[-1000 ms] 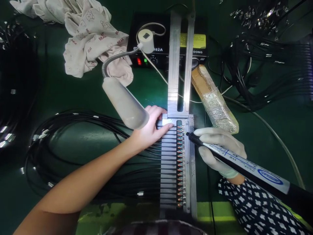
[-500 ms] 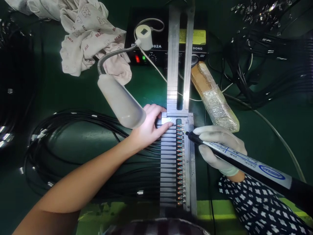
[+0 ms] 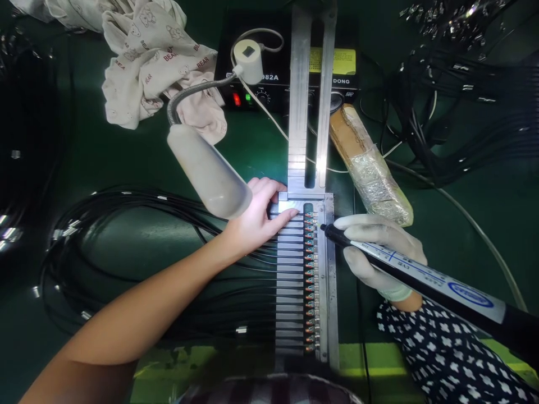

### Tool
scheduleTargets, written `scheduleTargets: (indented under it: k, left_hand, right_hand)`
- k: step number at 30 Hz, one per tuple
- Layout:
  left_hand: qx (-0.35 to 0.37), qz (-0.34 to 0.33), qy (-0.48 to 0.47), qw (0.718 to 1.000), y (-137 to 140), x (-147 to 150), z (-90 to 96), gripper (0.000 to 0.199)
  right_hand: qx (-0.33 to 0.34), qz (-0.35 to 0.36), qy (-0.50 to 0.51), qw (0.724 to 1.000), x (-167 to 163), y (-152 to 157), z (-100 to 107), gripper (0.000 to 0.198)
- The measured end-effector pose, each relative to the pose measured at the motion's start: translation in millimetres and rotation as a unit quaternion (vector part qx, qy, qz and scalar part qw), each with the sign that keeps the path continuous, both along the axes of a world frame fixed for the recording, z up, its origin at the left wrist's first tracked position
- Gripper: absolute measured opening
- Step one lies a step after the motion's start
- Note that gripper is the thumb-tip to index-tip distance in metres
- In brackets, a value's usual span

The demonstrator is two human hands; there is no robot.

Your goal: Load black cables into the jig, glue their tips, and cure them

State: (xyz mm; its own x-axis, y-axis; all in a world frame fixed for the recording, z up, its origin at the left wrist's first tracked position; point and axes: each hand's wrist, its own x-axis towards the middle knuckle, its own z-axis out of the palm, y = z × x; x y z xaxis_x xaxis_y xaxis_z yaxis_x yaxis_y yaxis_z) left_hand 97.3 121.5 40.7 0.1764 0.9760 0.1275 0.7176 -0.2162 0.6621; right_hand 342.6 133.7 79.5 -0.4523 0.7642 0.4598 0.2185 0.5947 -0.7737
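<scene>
A hinged metal fixture (image 3: 329,280) stretches away from me, its slotted upper bar (image 3: 297,123) swung to the far side. Black cables enter it from the left and end in a column of small green and copper connector ends (image 3: 310,280). My bare left hand (image 3: 261,216) grips the fixture's upper left corner, thumb across the top plate and fingers against the side. In my gloved right hand (image 3: 379,247) lies a black syringe-like tube (image 3: 429,280) with a white label. Its narrow tip points left, close to the right of the topmost connector ends; contact cannot be made out.
A grey gooseneck lamp (image 3: 208,171) hangs over my left wrist. Behind stands a black control box (image 3: 261,90) with red and green lights. Bear-print cloth (image 3: 155,62) lies back left, a plastic-wrapped block (image 3: 374,174) at right. Looped black cables (image 3: 84,224) spread leftward; more lie back right.
</scene>
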Motion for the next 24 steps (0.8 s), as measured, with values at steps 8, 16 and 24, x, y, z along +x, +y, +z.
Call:
scheduleTargets:
  k: [8,16,24]
  left_hand:
    - [-0.005,0.001,0.002,1.000,-0.2,-0.6,0.1,0.030]
    - [-0.006,-0.001,0.007,1.000,0.3,-1.4,-1.1,0.030]
    - [-0.018,0.002,0.015,1.000,0.3,-0.9,0.0,0.030]
  right_hand:
    - [0.009,-0.014,0.016,1.000,-0.3,1.7,-2.8,0.017]
    - [-0.013,0.013,-0.014,1.000,8.5,-14.9,9.0,0.020]
    - [-0.021,0.004,-0.007,1.000,1.7,-14.6,4.6,0.018]
